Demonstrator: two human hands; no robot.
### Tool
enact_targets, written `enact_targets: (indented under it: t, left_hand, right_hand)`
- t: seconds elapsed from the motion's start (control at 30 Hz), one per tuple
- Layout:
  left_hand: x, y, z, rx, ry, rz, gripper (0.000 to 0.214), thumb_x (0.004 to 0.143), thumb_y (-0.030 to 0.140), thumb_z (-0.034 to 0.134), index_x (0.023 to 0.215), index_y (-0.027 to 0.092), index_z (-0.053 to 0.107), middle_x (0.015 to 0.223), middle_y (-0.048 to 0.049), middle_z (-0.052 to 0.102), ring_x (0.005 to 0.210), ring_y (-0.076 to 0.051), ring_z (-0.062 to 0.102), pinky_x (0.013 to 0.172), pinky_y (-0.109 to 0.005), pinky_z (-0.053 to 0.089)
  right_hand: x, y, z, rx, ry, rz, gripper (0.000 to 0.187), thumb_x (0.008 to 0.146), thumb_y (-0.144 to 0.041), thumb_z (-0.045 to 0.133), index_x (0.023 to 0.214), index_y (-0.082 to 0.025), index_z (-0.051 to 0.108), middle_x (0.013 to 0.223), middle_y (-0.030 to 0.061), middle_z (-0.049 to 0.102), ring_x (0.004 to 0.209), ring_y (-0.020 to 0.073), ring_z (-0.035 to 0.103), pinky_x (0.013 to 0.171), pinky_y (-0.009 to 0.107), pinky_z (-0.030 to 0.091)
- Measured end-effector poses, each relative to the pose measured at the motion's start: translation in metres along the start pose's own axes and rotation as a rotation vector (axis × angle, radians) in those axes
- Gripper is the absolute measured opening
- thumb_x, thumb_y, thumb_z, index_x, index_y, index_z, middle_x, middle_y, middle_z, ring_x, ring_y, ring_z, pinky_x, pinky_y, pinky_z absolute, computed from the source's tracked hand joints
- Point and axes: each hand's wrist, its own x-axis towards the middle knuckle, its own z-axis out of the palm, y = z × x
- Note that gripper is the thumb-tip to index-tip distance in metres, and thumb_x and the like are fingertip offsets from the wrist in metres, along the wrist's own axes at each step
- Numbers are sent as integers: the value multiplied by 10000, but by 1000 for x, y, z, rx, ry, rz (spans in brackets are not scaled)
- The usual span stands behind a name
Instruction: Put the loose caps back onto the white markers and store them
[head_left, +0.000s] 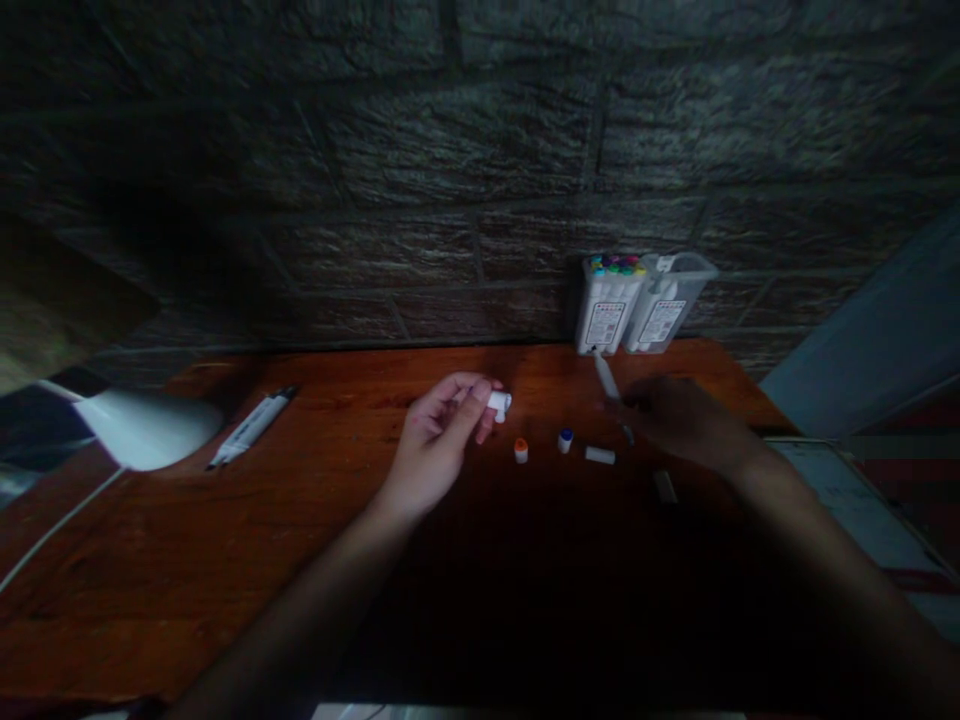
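My left hand [439, 435] is closed in a pinch on a small white marker cap [499, 403] above the wooden table [225, 540]. My right hand [679, 420], dark and motion-blurred, is wrapped round a white marker [604, 377] that points up toward the boxes. Between the hands, an orange-topped cap [521, 451], a blue-topped cap [565, 440] and a white cap lying on its side [600, 456] rest on the table. Another small pale piece [664, 486] lies close under my right wrist.
Two clear plastic marker boxes stand against the brick wall: the left one [609, 305] full of coloured markers, the right one [667, 303] nearly empty. A white marker [251, 428] lies at the left. A white lamp head [139, 428] with a cord sits at the far left.
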Motion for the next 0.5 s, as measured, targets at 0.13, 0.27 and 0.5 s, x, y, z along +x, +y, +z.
enact_targets:
  t: [0.13, 0.27, 0.5]
  left_hand:
    - [0, -3, 1, 16, 29, -22, 187, 873, 343, 666, 964, 179, 656, 694, 13, 604, 570, -84, 496, 522, -204, 388]
    - [1, -4, -3, 60, 37, -35, 196, 858, 344, 688, 898, 158, 639, 665, 23, 599, 561, -70, 498, 536, -190, 390]
    - [0, -1, 2, 144, 44, 15, 224, 809, 342, 732, 910, 151, 673, 724, -1, 661, 631, -97, 573, 600, -222, 457]
  right_hand:
    - [5, 14, 5, -5, -48, 54, 451, 811, -624, 582, 745, -212, 751, 758, 88, 748, 697, 239, 695, 567, 310, 413]
    - [4, 12, 7, 34, -31, 49, 441, 769, -624, 634, 717, -203, 754, 743, 90, 745, 690, 232, 696, 565, 294, 425]
    - [-4, -13, 9, 223, 228, -173, 325, 856, -497, 617, 841, -194, 734, 835, 65, 754, 722, 212, 707, 617, 293, 491]
